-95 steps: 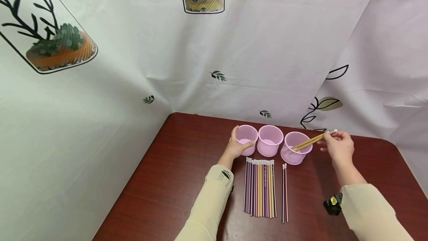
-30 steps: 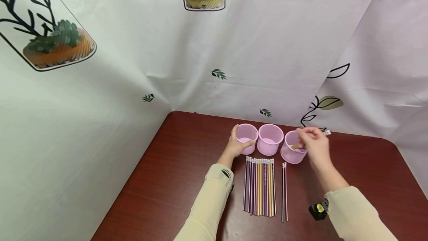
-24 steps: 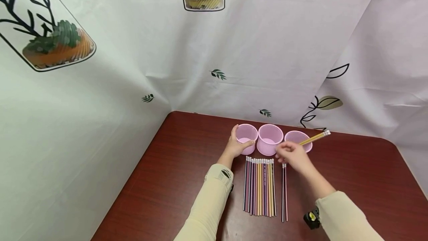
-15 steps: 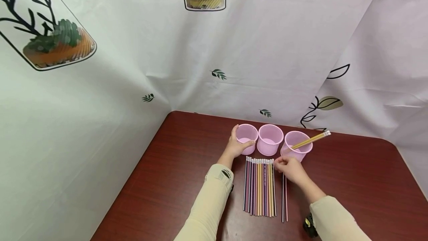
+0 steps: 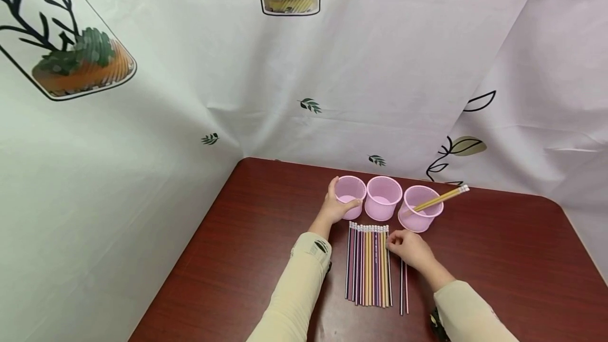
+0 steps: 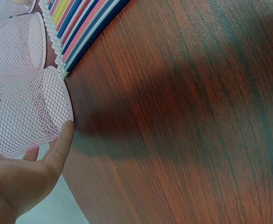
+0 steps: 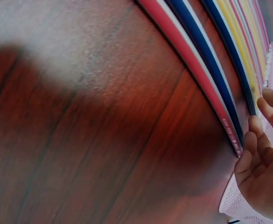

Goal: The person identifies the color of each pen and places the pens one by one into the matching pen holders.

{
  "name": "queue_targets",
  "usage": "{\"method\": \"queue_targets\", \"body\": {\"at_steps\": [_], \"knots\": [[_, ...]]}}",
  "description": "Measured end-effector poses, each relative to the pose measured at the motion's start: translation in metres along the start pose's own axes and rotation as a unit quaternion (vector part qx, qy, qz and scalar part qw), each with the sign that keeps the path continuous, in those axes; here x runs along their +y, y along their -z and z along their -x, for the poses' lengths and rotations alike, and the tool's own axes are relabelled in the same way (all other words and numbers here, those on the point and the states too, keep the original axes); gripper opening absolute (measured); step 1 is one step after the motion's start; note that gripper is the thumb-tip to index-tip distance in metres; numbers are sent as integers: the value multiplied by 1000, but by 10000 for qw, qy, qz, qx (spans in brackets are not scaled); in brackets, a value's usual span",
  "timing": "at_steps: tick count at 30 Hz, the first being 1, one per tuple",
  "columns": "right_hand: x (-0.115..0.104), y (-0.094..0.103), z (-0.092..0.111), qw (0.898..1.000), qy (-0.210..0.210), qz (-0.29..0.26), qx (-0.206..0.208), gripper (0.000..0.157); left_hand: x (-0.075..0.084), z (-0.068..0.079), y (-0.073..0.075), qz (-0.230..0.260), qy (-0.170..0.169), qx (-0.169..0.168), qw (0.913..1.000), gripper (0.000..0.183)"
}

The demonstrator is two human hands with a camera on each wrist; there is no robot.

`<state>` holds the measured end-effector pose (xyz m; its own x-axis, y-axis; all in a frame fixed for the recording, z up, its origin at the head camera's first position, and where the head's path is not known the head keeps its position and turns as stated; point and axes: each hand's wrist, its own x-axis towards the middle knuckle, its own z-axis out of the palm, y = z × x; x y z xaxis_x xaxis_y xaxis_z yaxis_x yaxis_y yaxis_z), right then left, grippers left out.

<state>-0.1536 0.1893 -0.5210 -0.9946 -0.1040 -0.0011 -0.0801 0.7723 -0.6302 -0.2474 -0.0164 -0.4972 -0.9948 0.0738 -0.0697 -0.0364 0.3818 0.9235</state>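
Left hand: the left hand (image 5: 335, 209) grips the left cup (image 5: 350, 185), thumb across the near side and fingers round the far left side; in its wrist view a fingertip presses on the rim.
Right hand: the right hand (image 5: 411, 248) is at the eraser end of the pencil row (image 5: 368, 268), on the row's right edge. Thumb and forefinger are close together at the end of the dark outermost pencil (image 7: 241, 77); whether they pinch it or only touch it, I cannot tell.
Cups: three pink mesh cups stand upright side by side along the back of the table (image 5: 266, 236). The middle cup (image 5: 380, 212) is just beside the left one, and the right cup (image 5: 414, 224) is just beside the middle one.
Yellow pencils: the yellow pencils (image 5: 439, 199) lean in the right cup, tilted over its right rim, white erasers up and outward.
Pencil row: dark, pink, purple and yellow pencils lie parallel in front of the left and middle cups, white erasers toward the cups.
Loose pair: two pencils (image 5: 404, 292), one dark and one pink, lie right of the row, their upper ends hidden under the right hand in the head view.
Sleeves: both sleeves (image 5: 295, 281) are cream.
Backdrop: a white cloth (image 5: 380, 67) printed with plants hangs behind.
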Motion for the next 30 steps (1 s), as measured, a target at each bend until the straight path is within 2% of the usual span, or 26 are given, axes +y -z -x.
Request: {"method": "queue_targets", "body": {"at_steps": [4,11,22,30], "knots": [[-2,-3,0,9996,2,271,23,7,-1,0,0,22,3,-12,10000,95],[-7,-6,1,9934,10,1140,141,15,0,0,0,67,-2,-8,10000,95],[-11,-12,1,9867,-477,1543,193,27,0,1,1,92,-31,11,10000,96],[-11,-15,0,9838,-703,1640,163,27,-1,-1,0,88,-58,15,9999,94]]}}
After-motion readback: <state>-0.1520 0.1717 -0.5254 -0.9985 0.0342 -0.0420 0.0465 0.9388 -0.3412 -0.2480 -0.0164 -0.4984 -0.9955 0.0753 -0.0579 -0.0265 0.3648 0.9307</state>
